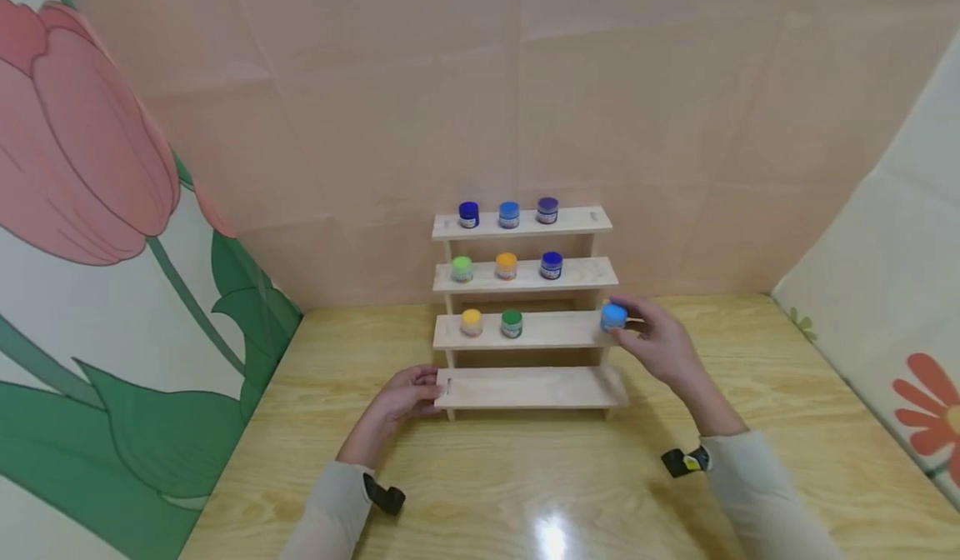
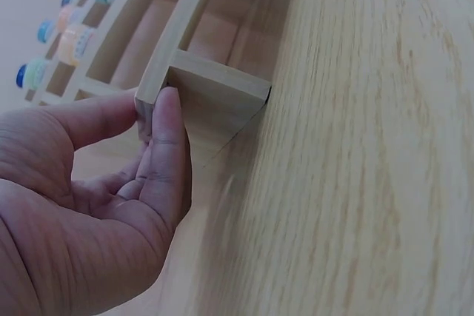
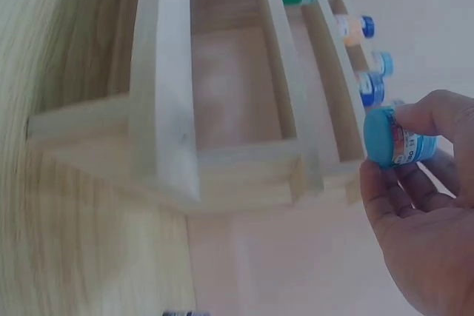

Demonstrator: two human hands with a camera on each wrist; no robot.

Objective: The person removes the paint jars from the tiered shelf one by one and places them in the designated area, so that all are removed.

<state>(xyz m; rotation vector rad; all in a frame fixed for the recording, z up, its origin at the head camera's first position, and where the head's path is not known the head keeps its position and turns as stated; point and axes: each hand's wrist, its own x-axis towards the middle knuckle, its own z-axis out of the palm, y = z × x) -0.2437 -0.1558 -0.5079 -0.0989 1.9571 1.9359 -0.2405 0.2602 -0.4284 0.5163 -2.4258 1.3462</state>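
Observation:
A four-step wooden display rack [image 1: 532, 388] stands on the table, small paint jars on its upper three steps. My left hand [image 1: 401, 393] pinches the left end of the lowest step between thumb and fingers, as the left wrist view shows at the board's corner [image 2: 154, 83]. With thumb and fingertips my right hand [image 1: 663, 347] holds a light blue paint jar [image 1: 613, 317], which overlaps the right end of the second step from the bottom. In the right wrist view, the held jar [image 3: 400, 138] is tipped on its side relative to the picture, its label partly showing.
Yellow [image 1: 471, 322] and green [image 1: 512, 323] jars share that second step. Above are light green [image 1: 462, 269], orange [image 1: 506, 266] and dark blue [image 1: 551, 265] jars; the top step bears three blue and purple jars [image 1: 547, 210]. A pinkish backdrop [image 1: 517, 110] hangs behind.

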